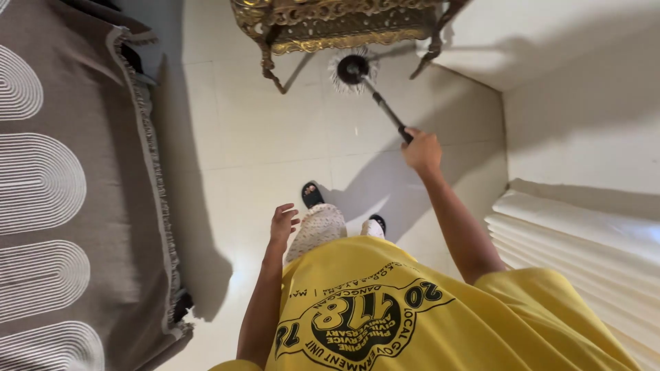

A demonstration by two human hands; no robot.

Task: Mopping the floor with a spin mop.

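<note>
A spin mop [364, 79], round white-fringed head on a dark pole, is being held in the right hand's [421, 151] clenched grip, its head lying on the white tiled floor [261, 158] beneath the gilded bench [330, 27]. The left hand [282, 225] is being kept released, empty.

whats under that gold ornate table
The round mop head sits on the white tiled floor under the table, pushed by the right hand. Further back is hidden.

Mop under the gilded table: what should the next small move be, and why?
Probably draw the mop head back along the white tiled floor. The right hand holds the handle at full reach, the head already under the gilded table. The left hand hangs free.
</note>
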